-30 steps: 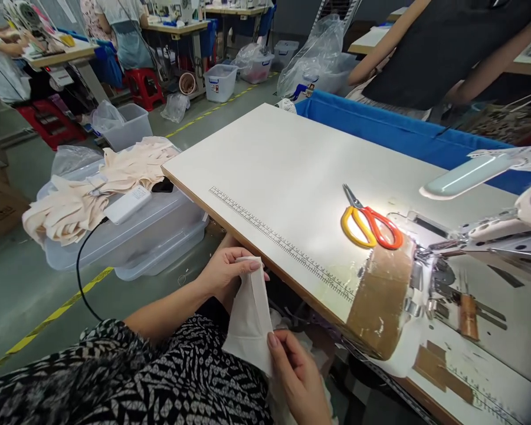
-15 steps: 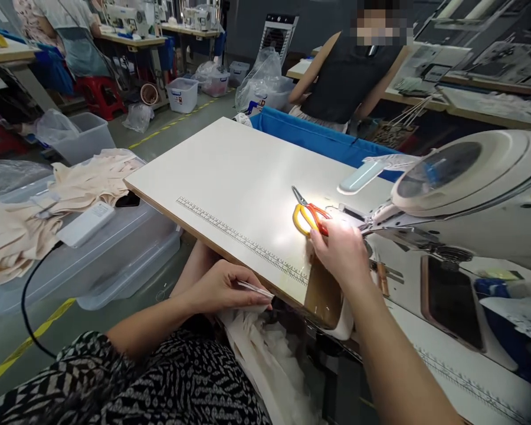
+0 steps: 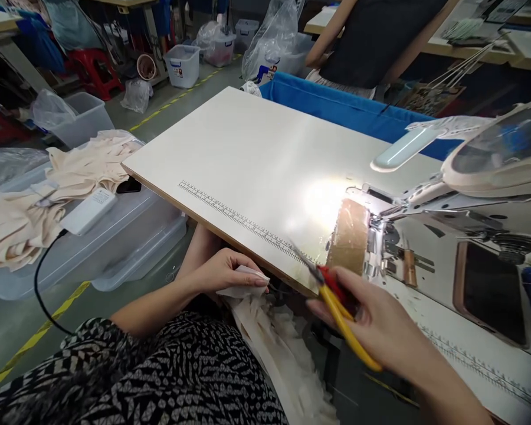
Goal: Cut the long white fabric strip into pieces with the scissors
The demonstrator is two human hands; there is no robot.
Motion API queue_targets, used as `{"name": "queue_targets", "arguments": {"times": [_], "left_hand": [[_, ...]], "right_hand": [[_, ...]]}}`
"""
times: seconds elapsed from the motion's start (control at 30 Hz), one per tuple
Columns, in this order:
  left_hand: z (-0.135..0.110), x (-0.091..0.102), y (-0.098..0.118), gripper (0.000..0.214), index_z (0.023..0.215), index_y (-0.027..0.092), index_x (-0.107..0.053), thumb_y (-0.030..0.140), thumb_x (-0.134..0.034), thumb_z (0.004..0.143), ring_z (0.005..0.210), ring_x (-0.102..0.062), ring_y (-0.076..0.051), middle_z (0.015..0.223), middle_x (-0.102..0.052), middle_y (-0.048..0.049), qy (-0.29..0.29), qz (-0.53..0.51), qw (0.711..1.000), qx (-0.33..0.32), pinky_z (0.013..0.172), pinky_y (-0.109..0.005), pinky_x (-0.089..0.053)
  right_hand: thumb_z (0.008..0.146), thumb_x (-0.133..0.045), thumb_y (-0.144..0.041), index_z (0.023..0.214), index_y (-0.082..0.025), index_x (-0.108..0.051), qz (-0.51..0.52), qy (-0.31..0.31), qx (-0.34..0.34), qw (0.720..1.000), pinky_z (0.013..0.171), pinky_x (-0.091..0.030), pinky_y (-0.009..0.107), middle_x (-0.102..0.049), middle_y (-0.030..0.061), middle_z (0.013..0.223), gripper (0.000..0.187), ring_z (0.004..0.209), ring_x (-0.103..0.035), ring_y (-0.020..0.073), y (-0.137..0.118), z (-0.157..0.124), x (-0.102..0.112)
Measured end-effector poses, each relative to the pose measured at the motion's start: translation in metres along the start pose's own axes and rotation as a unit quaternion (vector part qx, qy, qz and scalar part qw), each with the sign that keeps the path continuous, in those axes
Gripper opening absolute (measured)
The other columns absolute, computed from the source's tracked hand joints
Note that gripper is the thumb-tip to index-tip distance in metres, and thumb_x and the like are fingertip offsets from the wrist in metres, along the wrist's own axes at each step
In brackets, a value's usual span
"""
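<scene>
My left hand [image 3: 232,273] pinches the edge of a cream fabric strip [image 3: 265,342] just below the front edge of the white sewing table [image 3: 248,153]. The rest of the fabric hangs in gathered folds over my lap. In my right hand [image 3: 371,313] is a pair of scissors [image 3: 336,313] with one yellow and one red handle. Its blades point up and left above the printed ruler [image 3: 248,223] on the tabletop. The scissors are apart from the fabric.
A sewing machine [image 3: 491,171] with a lit work area stands at the right, a phone [image 3: 489,292] lying by it. Cream fabric pieces [image 3: 92,165] and a white power bank [image 3: 89,211] rest on a plastic bin [image 3: 137,236] at left. A person [image 3: 376,41] sits beyond the blue cloth trough [image 3: 327,106].
My right hand has lifted the scissors off the tabletop and brought them toward me, near the table's front edge. The left hand keeps its pinch on the fabric. The view has tilted down.
</scene>
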State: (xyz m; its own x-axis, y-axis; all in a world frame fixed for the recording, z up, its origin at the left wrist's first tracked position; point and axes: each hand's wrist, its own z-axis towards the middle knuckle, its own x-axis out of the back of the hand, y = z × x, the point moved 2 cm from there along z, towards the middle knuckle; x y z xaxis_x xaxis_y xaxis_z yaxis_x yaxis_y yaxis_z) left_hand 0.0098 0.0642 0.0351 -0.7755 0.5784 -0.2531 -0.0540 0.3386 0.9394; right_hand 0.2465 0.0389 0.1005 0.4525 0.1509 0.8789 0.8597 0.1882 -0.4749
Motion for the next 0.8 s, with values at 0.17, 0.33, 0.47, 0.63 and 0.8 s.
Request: {"name": "queue_targets", "arguments": {"times": [0.17, 0.33, 0.47, 0.63, 0.8], "left_hand": [[0.003, -0.006, 0.001, 0.019, 0.08, 0.015, -0.074, 0.032, -0.074, 0.072, 0.08, -0.065, -0.016, 0.081, -0.073, -0.0069, -0.03, 0.023, 0.999, -0.006, 0.076, -0.026, -0.049], [0.002, -0.012, 0.004, 0.017, 0.077, 0.015, -0.074, 0.029, -0.075, 0.068, 0.072, -0.062, -0.013, 0.075, -0.071, -0.0044, -0.019, 0.049, 0.998, 0.017, 0.068, -0.023, -0.046], [-0.001, -0.013, 0.004, 0.019, 0.075, 0.014, -0.073, 0.031, -0.075, 0.066, 0.065, -0.057, -0.01, 0.071, -0.069, -0.0026, -0.019, 0.061, 0.998, 0.029, 0.061, -0.021, -0.041], [-0.003, -0.015, 0.004, 0.019, 0.073, 0.013, -0.073, 0.03, -0.076, 0.065, 0.064, -0.055, -0.009, 0.068, -0.068, -0.0021, -0.021, 0.061, 0.997, 0.035, 0.061, -0.021, -0.04], [-0.006, -0.017, 0.001, 0.018, 0.074, 0.014, -0.074, 0.03, -0.076, 0.065, 0.067, -0.058, -0.011, 0.072, -0.07, -0.0037, -0.037, 0.054, 0.997, 0.045, 0.064, -0.022, -0.044]], "right_hand": [[0.079, -0.056, -0.052, 0.062, -0.024, -0.043, -0.126, -0.019, 0.076, 0.989, 0.043, -0.029, 0.026, -0.051, -0.0004, 0.053, 0.035, 0.048, -0.048, 0.0163, -0.01, -0.036, -0.005], [0.081, -0.054, -0.051, 0.064, -0.024, -0.048, -0.147, -0.021, 0.106, 0.983, 0.046, -0.029, 0.028, -0.052, -0.0007, 0.053, 0.033, 0.047, -0.045, 0.0168, -0.014, -0.038, -0.002], [0.081, -0.053, -0.048, 0.066, -0.024, -0.051, -0.163, -0.015, 0.127, 0.978, 0.048, -0.029, 0.028, -0.053, -0.001, 0.055, 0.028, 0.047, -0.044, 0.0169, -0.017, -0.04, -0.004], [0.078, -0.056, -0.043, 0.066, -0.024, -0.051, -0.169, -0.005, 0.139, 0.976, 0.051, -0.029, 0.03, -0.054, -0.0009, 0.055, 0.022, 0.049, -0.044, 0.0174, -0.014, -0.043, -0.009], [0.08, -0.055, -0.041, 0.062, -0.024, -0.047, -0.169, -0.009, 0.143, 0.975, 0.051, -0.029, 0.029, -0.054, -0.0003, 0.053, 0.026, 0.05, -0.043, 0.0171, -0.006, -0.05, -0.014]]}}
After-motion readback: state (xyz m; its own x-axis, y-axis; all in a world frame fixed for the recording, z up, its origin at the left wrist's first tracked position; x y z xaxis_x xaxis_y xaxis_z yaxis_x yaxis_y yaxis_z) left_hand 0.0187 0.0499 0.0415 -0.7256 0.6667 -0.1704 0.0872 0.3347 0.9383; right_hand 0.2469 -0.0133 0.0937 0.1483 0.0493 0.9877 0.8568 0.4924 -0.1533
